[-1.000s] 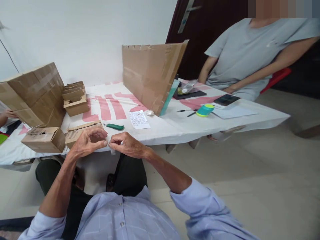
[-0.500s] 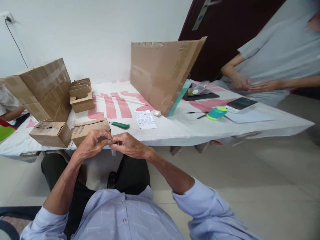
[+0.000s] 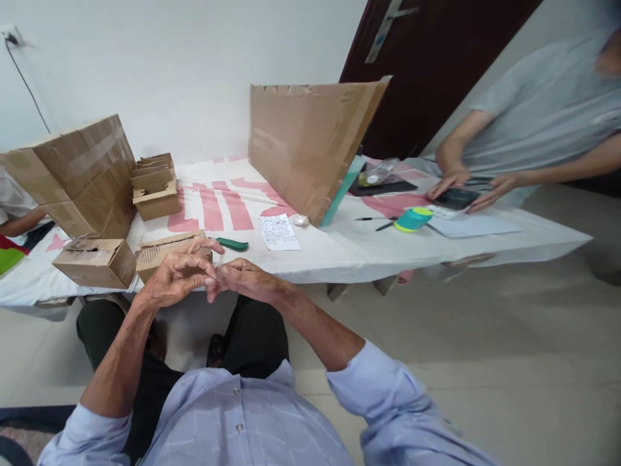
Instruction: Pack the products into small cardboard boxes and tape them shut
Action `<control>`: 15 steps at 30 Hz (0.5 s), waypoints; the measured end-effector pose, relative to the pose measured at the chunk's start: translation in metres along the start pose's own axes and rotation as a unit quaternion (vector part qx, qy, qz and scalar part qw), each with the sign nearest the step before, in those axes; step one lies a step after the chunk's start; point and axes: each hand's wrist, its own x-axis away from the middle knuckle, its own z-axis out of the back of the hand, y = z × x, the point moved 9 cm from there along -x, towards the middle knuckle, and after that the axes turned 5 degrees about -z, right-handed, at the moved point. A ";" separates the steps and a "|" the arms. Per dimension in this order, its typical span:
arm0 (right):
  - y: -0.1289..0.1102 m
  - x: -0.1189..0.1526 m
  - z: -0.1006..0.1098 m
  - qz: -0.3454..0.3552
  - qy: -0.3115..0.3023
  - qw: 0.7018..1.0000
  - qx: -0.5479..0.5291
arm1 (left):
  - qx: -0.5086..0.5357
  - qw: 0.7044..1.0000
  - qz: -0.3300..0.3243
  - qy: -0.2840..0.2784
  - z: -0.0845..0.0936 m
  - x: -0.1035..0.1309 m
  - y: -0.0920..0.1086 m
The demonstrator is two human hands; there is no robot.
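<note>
My left hand is in front of the table's near edge, thumb pinched towards a fingertip and another finger raised. Its fingertips meet those of my right hand, which is closed with thumb on top. Between them shows a tiny pale, see-through bit, too small to name. Just behind my left hand is a closed small cardboard box, partly covered by it. Beyond my fingers lies a green utility knife. A sheet with rows of small drawings lies to its right, beside a small whitish lump.
On the white cloth-covered table stand another small box, an open narrow box, a large carton and an upright cardboard panel. A teal-yellow round object and pens lie right. A co-worker's hands hold a dark-screened device.
A finger of my left hand has lifted and spread; the hanging translucent bit below my fingers no longer shows there. The co-worker's hands have come down onto the dark-screened device.
</note>
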 end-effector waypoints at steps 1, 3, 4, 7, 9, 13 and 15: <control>0.001 0.001 -0.006 -0.001 -0.020 0.999 -0.032 | -0.004 1.000 -0.003 -0.008 -0.002 -0.002 0.001; 0.003 0.003 -0.011 0.004 -0.039 0.997 -0.073 | -0.011 1.000 -0.007 -0.025 -0.005 -0.006 0.001; 0.003 0.004 -0.011 0.007 -0.042 0.995 -0.085 | -0.013 0.999 -0.007 -0.035 -0.006 -0.007 0.002; 0.007 0.006 -0.004 0.009 -0.046 0.994 -0.101 | -0.015 0.998 -0.009 -0.065 -0.011 -0.014 0.002; 0.011 0.007 0.004 0.006 -0.045 0.993 -0.108 | -0.014 0.996 -0.012 -0.089 -0.014 -0.020 0.003; 0.012 0.016 0.028 -0.002 -0.030 0.993 -0.114 | -0.041 0.989 -0.011 -0.139 -0.021 -0.034 0.005; 0.007 0.023 0.047 0.011 0.017 0.994 -0.107 | -0.077 0.983 -0.007 -0.165 -0.025 -0.041 0.007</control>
